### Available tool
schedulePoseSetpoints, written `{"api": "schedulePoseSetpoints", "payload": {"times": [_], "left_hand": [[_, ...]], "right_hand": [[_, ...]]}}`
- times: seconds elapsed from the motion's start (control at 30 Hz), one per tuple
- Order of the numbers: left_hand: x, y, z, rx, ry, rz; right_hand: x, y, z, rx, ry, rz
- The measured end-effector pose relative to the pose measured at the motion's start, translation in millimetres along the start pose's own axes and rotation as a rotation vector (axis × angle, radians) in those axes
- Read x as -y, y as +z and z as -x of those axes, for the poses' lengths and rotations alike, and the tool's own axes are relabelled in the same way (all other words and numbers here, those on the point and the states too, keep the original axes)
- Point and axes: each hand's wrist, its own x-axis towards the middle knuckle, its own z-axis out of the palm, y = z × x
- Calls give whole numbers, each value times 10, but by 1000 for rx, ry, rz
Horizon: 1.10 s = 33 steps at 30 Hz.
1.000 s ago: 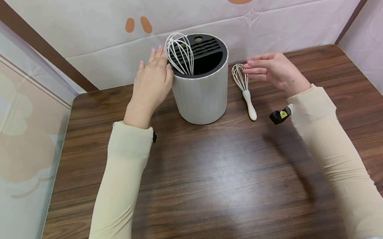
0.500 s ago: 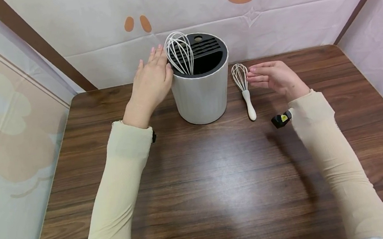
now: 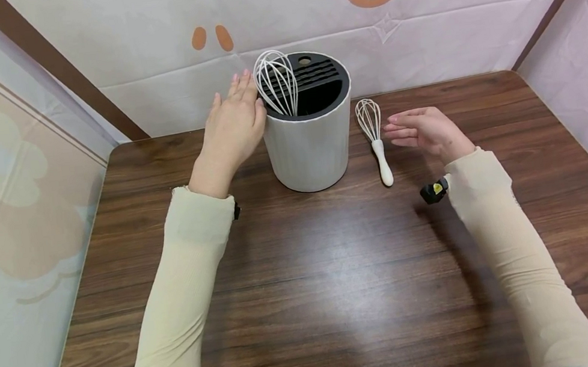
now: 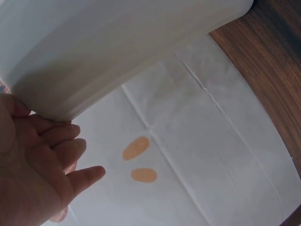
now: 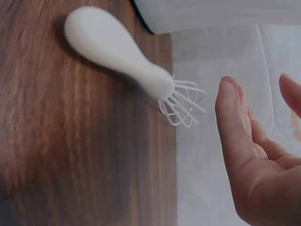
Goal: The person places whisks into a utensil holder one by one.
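A white ribbed holder (image 3: 312, 148) with black insert, white whisks (image 3: 374, 138), on a dark wood-grain bench (image 3: 337, 275).

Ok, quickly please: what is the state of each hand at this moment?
Left hand: open, straight fingers resting against the side of the white holder, holding nothing.
Right hand: open, empty, beside the small whisk on the table, not touching it.

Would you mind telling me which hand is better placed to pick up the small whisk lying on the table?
Probably the right hand: open, just beside the small whisk. The left hand rests against the holder, which stands between.
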Motion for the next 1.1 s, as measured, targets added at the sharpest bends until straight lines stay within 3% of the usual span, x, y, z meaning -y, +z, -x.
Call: {"api": "schedulePoseSetpoints", "payload": {"times": [0.87, 1.1], "left_hand": [[-22, -23, 1, -8, 12, -17], [-18, -13, 3, -12, 8, -19]], "right_hand": [[-264, -100, -81, -44, 65, 202], [-347, -116, -120, -21, 82, 195]]}}
